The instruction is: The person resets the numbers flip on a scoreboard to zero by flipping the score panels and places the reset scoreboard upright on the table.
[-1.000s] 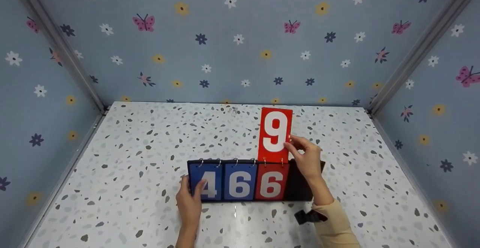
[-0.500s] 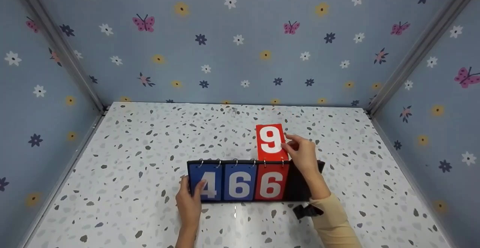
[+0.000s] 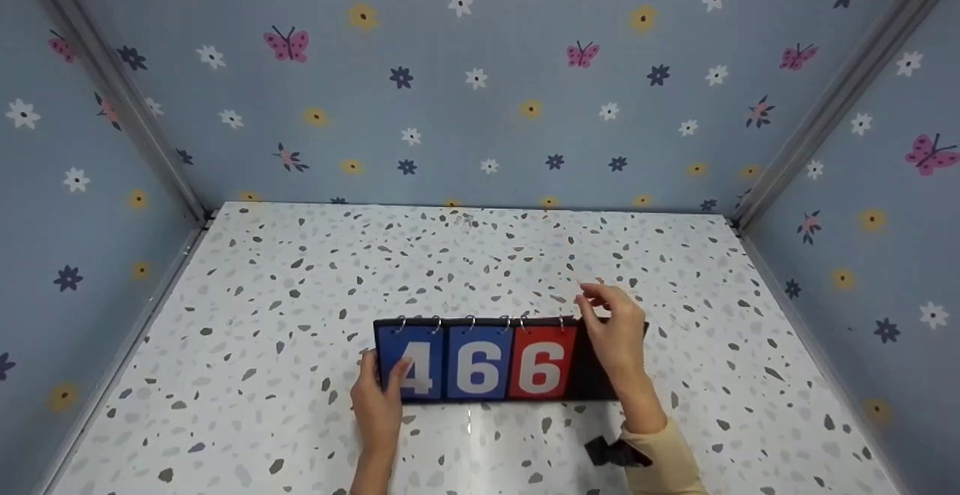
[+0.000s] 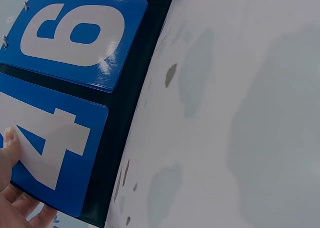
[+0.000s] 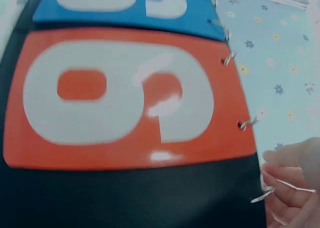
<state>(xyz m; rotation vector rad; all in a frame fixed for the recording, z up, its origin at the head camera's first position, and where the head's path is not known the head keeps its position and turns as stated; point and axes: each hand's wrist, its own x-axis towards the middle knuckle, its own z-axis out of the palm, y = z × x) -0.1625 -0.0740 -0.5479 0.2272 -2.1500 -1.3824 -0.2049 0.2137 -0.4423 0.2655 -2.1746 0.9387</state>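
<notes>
A flip scoreboard [image 3: 596, 375] with a black backing stands on the table, showing a blue 4 card [image 3: 431, 356], a blue 6 card [image 3: 480, 360] and a red 6 card [image 3: 542, 360]. Its right panel is bare black, with a loose metal ring [image 5: 262, 194] at the top edge. My left hand [image 3: 379, 405] grips the left end, thumb over the 4 card and fingers behind. Just above the top edge at the right, my right hand [image 3: 619, 330] has loosely bent fingers and no card showing between them. The red 9 card is hidden behind the board.
White speckled tabletop [image 3: 285, 315] surrounds the board. Beyond it rises a blue patterned back wall [image 3: 450, 105], with side walls at left and right. A black strap [image 3: 615, 452] hangs by the right sleeve [image 3: 664, 457].
The red 9 card, upright above the board a second ago, has tipped back and dropped out of sight behind it. My right hand has come away from it and lowered slightly. The left hand stays put.
</notes>
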